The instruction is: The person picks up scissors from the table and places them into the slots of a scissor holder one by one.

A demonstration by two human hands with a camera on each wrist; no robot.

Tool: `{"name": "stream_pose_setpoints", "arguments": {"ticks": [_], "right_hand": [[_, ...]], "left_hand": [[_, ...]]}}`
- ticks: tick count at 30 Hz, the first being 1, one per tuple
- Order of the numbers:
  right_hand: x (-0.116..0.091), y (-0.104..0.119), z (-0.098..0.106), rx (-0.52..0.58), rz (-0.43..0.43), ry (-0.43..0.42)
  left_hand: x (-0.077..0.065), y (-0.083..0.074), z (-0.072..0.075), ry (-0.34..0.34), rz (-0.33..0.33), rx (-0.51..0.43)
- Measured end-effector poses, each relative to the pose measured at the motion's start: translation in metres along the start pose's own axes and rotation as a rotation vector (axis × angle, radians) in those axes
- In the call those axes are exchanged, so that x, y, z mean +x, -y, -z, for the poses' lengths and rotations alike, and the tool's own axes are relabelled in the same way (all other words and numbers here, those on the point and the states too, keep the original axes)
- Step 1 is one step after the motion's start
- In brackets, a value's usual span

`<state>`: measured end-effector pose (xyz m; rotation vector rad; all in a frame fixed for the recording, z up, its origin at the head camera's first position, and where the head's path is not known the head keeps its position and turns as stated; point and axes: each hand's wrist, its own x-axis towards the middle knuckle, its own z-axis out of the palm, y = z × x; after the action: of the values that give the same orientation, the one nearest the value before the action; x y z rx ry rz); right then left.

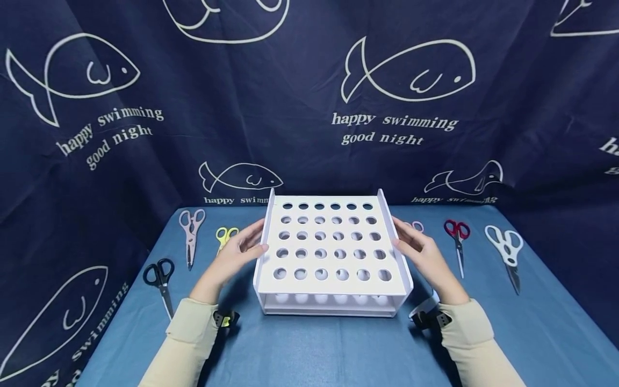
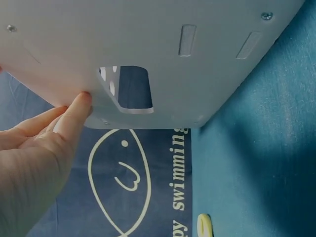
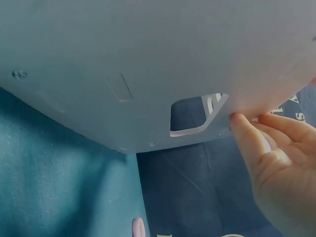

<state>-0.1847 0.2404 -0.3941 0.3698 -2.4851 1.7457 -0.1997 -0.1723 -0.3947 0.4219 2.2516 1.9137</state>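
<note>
A white test tube rack (image 1: 333,263) with rows of round holes in its top panel stands between my hands in the head view. My left hand (image 1: 234,258) holds its left side panel, thumb against the outer face and fingers at the edge. On the opposite side, my right hand (image 1: 427,258) holds the right panel in the same way. Up close, the left wrist view shows the left thumb (image 2: 79,106) beside a cut-out in the side panel (image 2: 163,94). The right thumb (image 3: 242,126) presses near the matching cut-out in the right wrist view. No tubes show in the holes.
Left of the rack lie pink scissors (image 1: 192,231), black scissors (image 1: 160,279) and yellow scissors (image 1: 224,235). Red-handled scissors (image 1: 457,236) and white scissors (image 1: 505,247) lie to the right. Pink handles (image 1: 416,226) show behind my right hand. A dark blue curtain (image 1: 309,107) hangs behind the blue table.
</note>
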Motion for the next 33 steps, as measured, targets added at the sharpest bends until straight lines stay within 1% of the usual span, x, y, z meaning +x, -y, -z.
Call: {"name": "stream_pose_setpoints", "arguments": {"ticks": [5,9,17,23,28,30,33], "right_hand": [[-0.004,-0.001,0.001,-0.004,-0.053,0.009],[-0.004,0.000,0.001,0.007,-0.045,0.005],[-0.003,-0.002,0.001,0.025,-0.001,-0.008],[-0.004,-0.001,0.003,0.037,-0.020,0.000],[-0.003,0.003,0.009,0.018,-0.068,0.037],[-0.002,0.004,0.015,-0.001,-0.074,0.041],[-0.004,0.005,0.023,-0.027,-0.056,0.029]], "left_hand": [[-0.003,-0.002,-0.001,-0.003,0.009,-0.012],[-0.004,-0.003,-0.002,-0.008,0.003,-0.014],[-0.003,-0.001,-0.002,-0.011,-0.013,0.008],[-0.002,0.000,-0.003,-0.018,-0.018,0.007],[-0.002,0.000,-0.003,-0.021,-0.007,0.000],[-0.002,0.000,-0.004,-0.015,-0.008,-0.004],[-0.002,0.000,-0.004,-0.015,-0.011,-0.011]]}}
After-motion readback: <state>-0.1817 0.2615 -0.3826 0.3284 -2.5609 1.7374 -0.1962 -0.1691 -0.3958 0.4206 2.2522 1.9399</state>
